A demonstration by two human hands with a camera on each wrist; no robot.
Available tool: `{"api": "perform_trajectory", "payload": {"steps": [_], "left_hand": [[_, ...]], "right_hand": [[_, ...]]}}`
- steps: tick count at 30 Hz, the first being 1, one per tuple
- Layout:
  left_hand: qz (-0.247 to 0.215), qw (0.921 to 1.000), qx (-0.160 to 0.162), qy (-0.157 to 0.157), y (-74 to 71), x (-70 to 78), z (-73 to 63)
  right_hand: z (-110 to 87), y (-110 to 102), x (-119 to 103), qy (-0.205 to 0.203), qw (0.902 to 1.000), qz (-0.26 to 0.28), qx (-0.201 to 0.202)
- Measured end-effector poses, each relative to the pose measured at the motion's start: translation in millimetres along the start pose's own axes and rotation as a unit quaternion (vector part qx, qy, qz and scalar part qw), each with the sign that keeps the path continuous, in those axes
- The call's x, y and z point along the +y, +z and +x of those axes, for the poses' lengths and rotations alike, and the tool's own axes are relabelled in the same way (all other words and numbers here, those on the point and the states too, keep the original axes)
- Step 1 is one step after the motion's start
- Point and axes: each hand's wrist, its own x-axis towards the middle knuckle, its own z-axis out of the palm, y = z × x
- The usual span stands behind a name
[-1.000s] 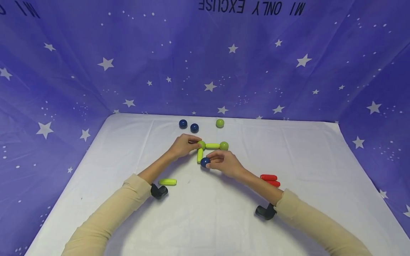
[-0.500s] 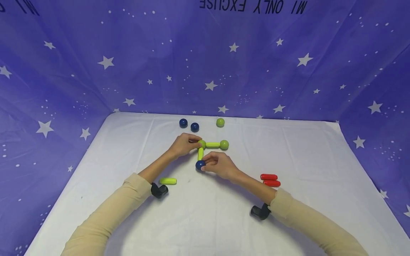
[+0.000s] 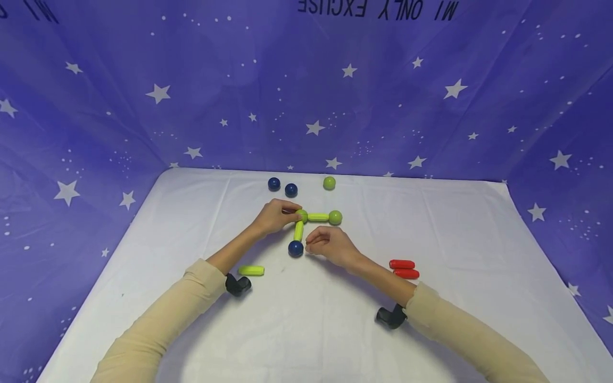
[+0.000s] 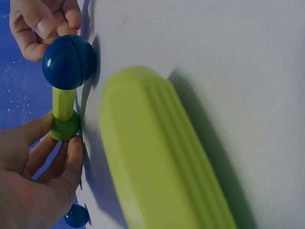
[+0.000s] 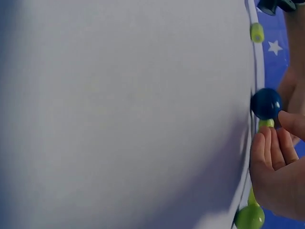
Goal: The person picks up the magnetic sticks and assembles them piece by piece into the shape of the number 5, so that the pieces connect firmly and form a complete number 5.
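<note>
A: Why does the left hand (image 3: 279, 215) pinch the green corner ball (image 3: 303, 215)?

B: Probably to anchor the bend. Two yellow-green rods meet there: the side rod (image 3: 318, 217) runs right to a green end ball (image 3: 335, 217), and the near rod (image 3: 299, 231) comes forward. With thumb and fingers on that joint, neither rod should swing much.

A: And the near blue ball (image 3: 296, 249)?

B: It appears to rest on the table (image 3: 335, 330), touching the near rod's front end, so it caps that side.

A: Is the right hand (image 3: 335, 247) holding it?

B: No. That grip is just beside it, fingers loosely bent around nothing; the head view shows a slim gap. I'd guess the ball needs no support there.

A: Why are the other pieces set apart?

B: Perhaps for working room. Two blue balls (image 3: 274, 184) and a spare green ball (image 3: 329, 183) lie behind, a loose rod (image 3: 251, 271) left, two red rods (image 3: 402, 264) right, side by side.
</note>
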Motion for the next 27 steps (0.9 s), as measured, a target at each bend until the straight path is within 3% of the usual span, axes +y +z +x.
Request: {"api": "perform_trajectory", "payload": {"steps": [5, 11, 18, 21, 27], "left_hand": [[-0.001, 1.0000, -0.003, 0.000, 0.7, -0.3, -0.2], [0.000, 1.0000, -0.004, -0.004, 1.0, -0.5, -0.6], [-0.003, 0.9999, -0.006, -0.014, 0.8, -1.2, -0.9], [-0.002, 0.9999, -0.006, -0.013, 0.8, -2.7, 0.2], [0.000, 0.9999, -0.007, -0.011, 0.3, -0.7, -1.0]], "right_hand": [[-10.4, -18.4, 3.6, -0.017, 0.9997, -0.017, 0.005], [-35.9, -50.3, 9.3, -0.042, 0.9960, -0.073, 0.027], [-70.5, -89.4, 25.6, -0.073, 0.9803, -0.167, 0.076], [-82.1, -105.6, 36.5, -0.069, 0.9754, -0.190, 0.088], [-101.9, -132.2, 55.9, -0.021, 0.9730, -0.215, 0.081]]}}
